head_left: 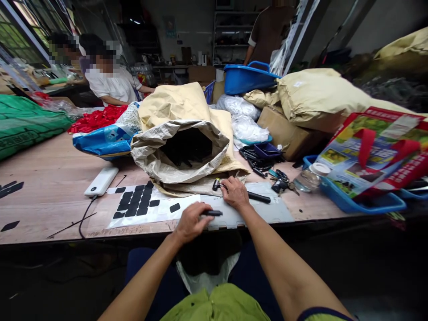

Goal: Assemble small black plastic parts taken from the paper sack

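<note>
My left hand [191, 221] is closed round a small black flat part [212, 213] near the table's front edge. My right hand [235, 191] rests fingers down on a small hammer [247, 195] with a black handle and a metal head, lying on a grey plate [267, 210]. Whether those fingers grip the hammer is unclear. To the left lies a white sheet [157, 215] carrying several black sticky pads [135, 203]. Just behind stands an open paper sack [180, 149] with dark parts inside.
A white power bank [101, 181] with a cable lies at the left. A blue tray [354, 200] holds a jar and a red printed bag at the right. Sacks, a cardboard box and a blue basket [247, 76] pile behind. Other people stand at the far side.
</note>
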The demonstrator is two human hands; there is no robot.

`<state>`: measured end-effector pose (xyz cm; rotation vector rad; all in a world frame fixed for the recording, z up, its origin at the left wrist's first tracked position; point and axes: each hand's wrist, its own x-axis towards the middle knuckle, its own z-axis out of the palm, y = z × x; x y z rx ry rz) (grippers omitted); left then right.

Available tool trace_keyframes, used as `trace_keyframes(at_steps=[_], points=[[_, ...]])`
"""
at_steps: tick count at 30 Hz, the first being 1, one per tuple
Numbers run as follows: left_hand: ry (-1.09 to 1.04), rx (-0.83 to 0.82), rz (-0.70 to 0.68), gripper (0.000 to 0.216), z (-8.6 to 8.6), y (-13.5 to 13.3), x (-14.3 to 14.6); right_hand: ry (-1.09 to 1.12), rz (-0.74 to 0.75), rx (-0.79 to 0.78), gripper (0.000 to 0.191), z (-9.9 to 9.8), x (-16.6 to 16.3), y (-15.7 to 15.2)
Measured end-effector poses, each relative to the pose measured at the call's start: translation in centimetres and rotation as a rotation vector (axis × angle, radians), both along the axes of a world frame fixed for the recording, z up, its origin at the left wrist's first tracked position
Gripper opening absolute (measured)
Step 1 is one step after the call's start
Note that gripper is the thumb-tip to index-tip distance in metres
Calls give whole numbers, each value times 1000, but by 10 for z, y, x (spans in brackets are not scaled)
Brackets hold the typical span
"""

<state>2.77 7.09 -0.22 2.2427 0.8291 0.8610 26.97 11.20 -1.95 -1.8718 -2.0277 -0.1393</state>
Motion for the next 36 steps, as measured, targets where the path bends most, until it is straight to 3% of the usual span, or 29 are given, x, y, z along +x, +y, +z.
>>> trace_keyframes(at_steps=[3, 5, 7, 10, 13, 16, 19, 22, 24, 27, 29, 31, 32, 34, 36], points=[[60, -77, -222, 23, -14, -55, 1, -1, -3, -1, 21, 0, 0, 0], [133, -161, -322, 23, -38, -83, 0, -2, -5, 4, 21, -1, 0, 0], [212, -331, -312, 24, -71, -98, -2, -2, -4, 7, 21, -1, -1, 0], [371, -643, -96, 29, -122, -95, -4, 0, -5, 4, 21, -1, 0, 0], [477, -812, 109, 39, -157, -78, -4, 3, -3, -2, 21, 0, 0, 0], [439, -812, 112, 42, -170, -64, 1, 8, 3, -7, 21, 1, 1, -1], [455, -796, 55, 41, -170, -60, 5, 10, 1, -6, 21, 1, 1, -1], [571, -825, -48, 41, -154, -61, 6, 13, 1, 7, 20, 1, 1, -2], [668, -816, -224, 41, -126, -59, 5, 13, 6, 20, 20, 1, 1, -2], [690, -836, -630, 37, -59, -43, 2, 11, 3, 27, 19, 0, 0, -2], [562, -971, -824, 41, -4, -18, -2, 8, -4, 25, 19, -1, 0, -2], [364, -1051, -801, 44, 45, 18, -7, 8, -7, 25, 20, -2, 0, -1], [284, -1016, -735, 44, 65, 40, -9, 9, -7, 26, 21, -2, 0, -1], [98, -803, -454, 43, 89, 90, -9, 11, -6, 25, 20, -2, 0, -1], [-13, -513, -89, 45, 95, 144, -3, 15, -3, 20, 20, -2, 1, -1]])
